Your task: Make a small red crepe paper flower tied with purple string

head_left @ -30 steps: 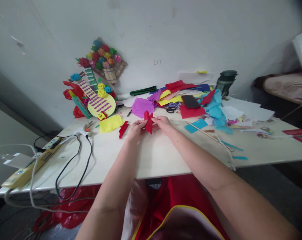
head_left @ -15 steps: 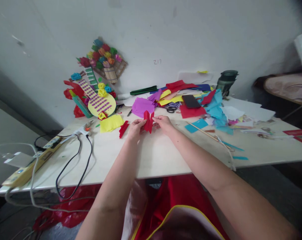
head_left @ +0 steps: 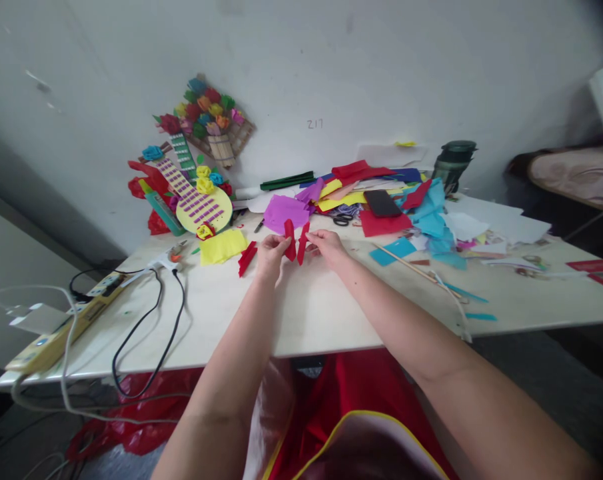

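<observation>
My left hand [head_left: 272,255] pinches a narrow red paper strip [head_left: 290,241] above the middle of the table. Close beside it, a second red paper strip [head_left: 303,245] is held between the thumb and fingers of my right hand [head_left: 327,244]. A gap shows between the two upright strips. To the left of my left hand lies a folded red paper piece [head_left: 247,259], next to a yellow paper sheet [head_left: 223,247]. Just behind the strips lies purple paper [head_left: 285,212]. Black scissors [head_left: 342,219] rest beyond my right hand.
A phone [head_left: 382,203] lies on piled coloured paper at the back. At left are a guitar-shaped craft [head_left: 204,212], a glue bottle [head_left: 164,208] and a power strip [head_left: 66,323] with cables. A stick [head_left: 406,263], blue paper scraps and a dark bottle [head_left: 454,165] are at right.
The red paper between my hands has come apart into two strips with a gap between them. My left hand has shifted slightly left; my right hand is almost still.
</observation>
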A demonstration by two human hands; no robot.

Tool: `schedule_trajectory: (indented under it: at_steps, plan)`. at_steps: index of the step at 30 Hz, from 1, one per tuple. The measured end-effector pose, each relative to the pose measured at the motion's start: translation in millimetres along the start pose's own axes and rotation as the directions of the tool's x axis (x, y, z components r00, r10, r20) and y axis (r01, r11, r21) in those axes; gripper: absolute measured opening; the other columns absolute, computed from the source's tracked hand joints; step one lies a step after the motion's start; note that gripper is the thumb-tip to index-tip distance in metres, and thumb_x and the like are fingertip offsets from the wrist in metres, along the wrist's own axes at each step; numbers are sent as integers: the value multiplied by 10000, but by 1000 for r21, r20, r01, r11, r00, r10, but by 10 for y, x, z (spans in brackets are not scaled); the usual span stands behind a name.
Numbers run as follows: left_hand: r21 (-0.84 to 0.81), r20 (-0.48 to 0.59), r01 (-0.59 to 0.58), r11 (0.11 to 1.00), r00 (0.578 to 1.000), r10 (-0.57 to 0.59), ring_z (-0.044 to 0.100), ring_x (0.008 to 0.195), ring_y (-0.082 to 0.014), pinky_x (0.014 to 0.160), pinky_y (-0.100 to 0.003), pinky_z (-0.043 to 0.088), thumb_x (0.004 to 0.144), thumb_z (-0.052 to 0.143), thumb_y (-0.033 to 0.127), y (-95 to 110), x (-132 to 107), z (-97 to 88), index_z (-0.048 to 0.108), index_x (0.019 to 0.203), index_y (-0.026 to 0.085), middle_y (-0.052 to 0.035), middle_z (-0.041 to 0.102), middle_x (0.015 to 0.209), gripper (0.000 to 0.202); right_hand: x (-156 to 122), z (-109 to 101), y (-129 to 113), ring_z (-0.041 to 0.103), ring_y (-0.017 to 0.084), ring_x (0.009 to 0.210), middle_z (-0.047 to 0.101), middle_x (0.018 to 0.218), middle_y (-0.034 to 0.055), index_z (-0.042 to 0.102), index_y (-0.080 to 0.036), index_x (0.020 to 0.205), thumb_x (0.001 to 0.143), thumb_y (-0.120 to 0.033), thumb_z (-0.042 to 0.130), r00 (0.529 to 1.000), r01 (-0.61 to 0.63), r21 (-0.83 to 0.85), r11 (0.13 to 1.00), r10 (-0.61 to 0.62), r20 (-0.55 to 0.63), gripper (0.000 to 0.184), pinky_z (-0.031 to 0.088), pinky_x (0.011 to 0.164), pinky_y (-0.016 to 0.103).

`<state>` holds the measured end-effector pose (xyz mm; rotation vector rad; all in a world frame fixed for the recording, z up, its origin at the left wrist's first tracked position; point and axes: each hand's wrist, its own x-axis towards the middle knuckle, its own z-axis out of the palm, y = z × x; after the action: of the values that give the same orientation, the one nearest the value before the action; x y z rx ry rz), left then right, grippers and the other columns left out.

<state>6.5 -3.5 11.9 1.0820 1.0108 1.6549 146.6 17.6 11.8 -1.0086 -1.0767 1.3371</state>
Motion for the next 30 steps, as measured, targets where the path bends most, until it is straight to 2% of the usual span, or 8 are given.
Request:
schedule_trajectory:
  at_steps: [6, 13, 24, 30]
  plan:
    - [115, 62, -60, 992, 997, 53, 518, 446, -92, 481, -227, 409, 555, 742, 285, -4, -25, 29, 505, 610, 156, 19, 556, 498, 275, 3, -10, 22, 570, 68, 457, 651, 648, -2, 599, -137, 719, 761, -197, 603, 999, 22, 0, 1000, -22, 33, 73, 395, 369, 150]
    - [203, 112, -122, 971, 989, 101, 533, 528, -89, 528, -217, 410, 594, 719, 310, -87, 7, -26, 553, 654, 147, 4, 581, 593, 241, 9, -7, 41, 577, 67, 465, 673, 712, 11, 601, -141, 726, 764, -221, 614, 999, 28, -21, 999, -27, 46, 90, 401, 376, 150]
    - [200, 150, -81, 976, 987, 51, 519, 520, -90, 522, -218, 406, 597, 721, 326, -104, 6, -15, 596, 653, 135, -3, 585, 587, 235, -6, 19, 28, 621, 117, 503, 673, 647, 26, 642, -115, 827, 807, -187, 569, 997, -31, -11, 999, 32, 72, 105, 452, 396, 191]
    - [191, 162, -61, 980, 986, 30, 542, 564, -109, 571, -240, 427, 596, 720, 327, -103, -1, -22, 651, 699, 133, -21, 614, 637, 230, -30, 20, 16, 610, 103, 510, 673, 633, 29, 655, -105, 856, 805, -152, 557, 996, -26, 3, 1000, 25, 90, 121, 461, 412, 178]
